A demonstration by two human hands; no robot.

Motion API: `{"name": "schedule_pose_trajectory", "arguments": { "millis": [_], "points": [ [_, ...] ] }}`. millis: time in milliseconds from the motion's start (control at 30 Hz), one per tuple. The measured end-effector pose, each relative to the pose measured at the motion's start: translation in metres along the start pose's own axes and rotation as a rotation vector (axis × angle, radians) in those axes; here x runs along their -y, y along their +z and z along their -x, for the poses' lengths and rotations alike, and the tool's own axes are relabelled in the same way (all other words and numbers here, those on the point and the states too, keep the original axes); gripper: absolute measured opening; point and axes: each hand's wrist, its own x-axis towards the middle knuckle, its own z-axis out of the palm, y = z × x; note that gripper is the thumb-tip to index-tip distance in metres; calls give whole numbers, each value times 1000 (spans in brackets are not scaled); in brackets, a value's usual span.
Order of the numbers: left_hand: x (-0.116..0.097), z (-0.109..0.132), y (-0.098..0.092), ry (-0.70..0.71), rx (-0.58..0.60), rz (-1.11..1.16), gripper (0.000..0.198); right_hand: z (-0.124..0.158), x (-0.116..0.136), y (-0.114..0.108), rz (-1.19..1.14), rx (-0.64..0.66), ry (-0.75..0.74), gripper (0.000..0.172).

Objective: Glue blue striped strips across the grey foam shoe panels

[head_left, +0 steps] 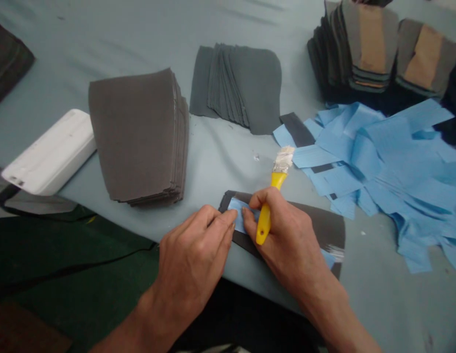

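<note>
My right hand [287, 230] holds a yellow-handled paintbrush [278, 182], its bristles whitish and pointing away from me. The same hand's fingertips rest on a light blue strip [238, 223]. That strip lies on a dark grey fabric piece [323, 223] at the table's near edge. Fingers together, my left hand [198, 245] presses at the strip's left end; whether it pinches the strip or the fabric is hard to see. White smears mark the fabric's right end, where a bit of blue shows beside my right wrist.
A tall stack of brown-grey fabric pieces [136, 137] stands left, beside a white box-shaped device [51, 152] with a black cord. Fanned dark grey pieces [257, 88] lie behind. Loose blue strips [382, 162] are heaped right, below stacks with tan bands [373, 39].
</note>
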Motion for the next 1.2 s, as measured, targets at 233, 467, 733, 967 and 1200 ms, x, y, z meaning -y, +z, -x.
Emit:
{"name": "schedule_pose_trajectory", "arguments": {
  "millis": [233,467,733,967,1200],
  "points": [
    [4,-7,3,5,-20,-75,25,1,-1,1,-25,18,29,17],
    [7,-6,7,47,-41,-139,26,0,2,1,-76,73,100,14],
    [14,-5,9,112,-98,-187,27,-7,8,-3,-30,203,148,6],
    [16,-4,12,77,-97,-202,31,1,-1,-42,66,264,123,9],
    [16,-2,11,40,-90,-216,33,34,-41,-97,-34,168,252,15]
  ]
}}
